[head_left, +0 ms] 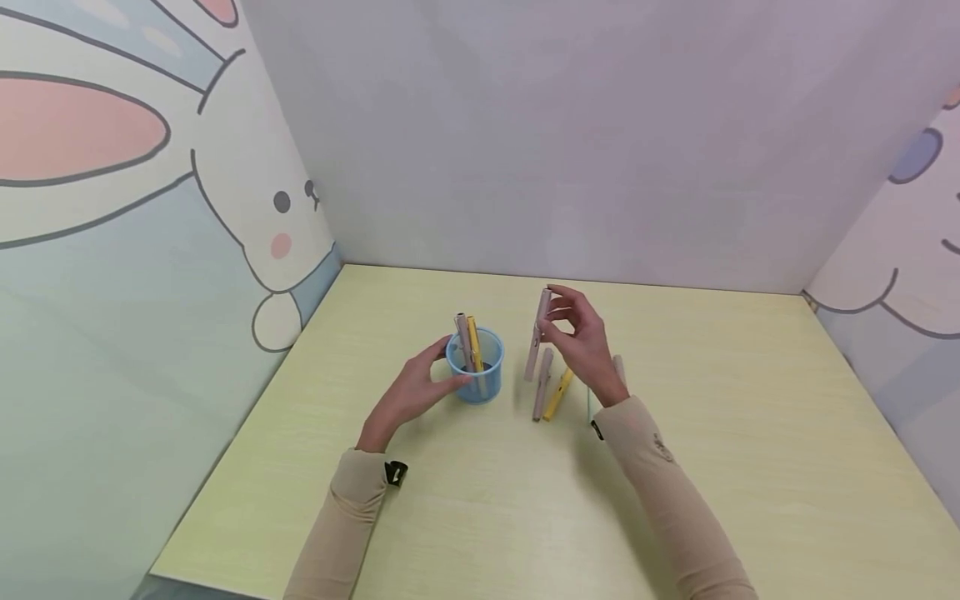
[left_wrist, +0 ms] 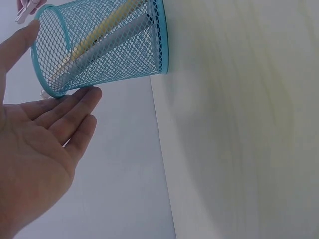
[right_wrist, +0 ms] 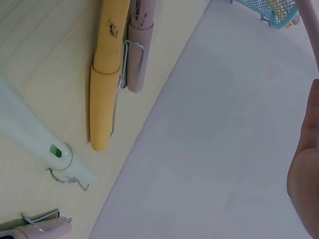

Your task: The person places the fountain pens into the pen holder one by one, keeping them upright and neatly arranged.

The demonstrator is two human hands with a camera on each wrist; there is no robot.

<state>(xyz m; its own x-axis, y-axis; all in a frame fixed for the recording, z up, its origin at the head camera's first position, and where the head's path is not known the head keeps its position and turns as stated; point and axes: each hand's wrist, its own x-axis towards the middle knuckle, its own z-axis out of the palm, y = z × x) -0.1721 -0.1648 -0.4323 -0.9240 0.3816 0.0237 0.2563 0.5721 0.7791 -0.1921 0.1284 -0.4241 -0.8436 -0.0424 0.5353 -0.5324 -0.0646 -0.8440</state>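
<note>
A blue mesh pen holder (head_left: 483, 388) stands on the table with a pinkish-grey pen (head_left: 465, 343) and a yellow pen (head_left: 474, 342) leaning inside it. My left hand (head_left: 411, 392) holds the holder near its rim, thumb on one side and fingers on the other. To the right of the holder, my right hand (head_left: 587, 343) pinches a pinkish-grey pen (head_left: 533, 350) near its top, tilted above the table. Below that hand lie another pinkish-grey pen (head_left: 543, 387) and a yellow pen (right_wrist: 105, 99). A mint-green pen (right_wrist: 35, 129) lies beside them, mostly hidden in the head view.
One more pinkish pen (right_wrist: 47, 228) with a metal clip lies beyond the mint pen. The pale yellow table (head_left: 735, 433) meets a plain wall (head_left: 570, 150) at the back, with a rabbit-patterned wall (head_left: 225, 200) on the left.
</note>
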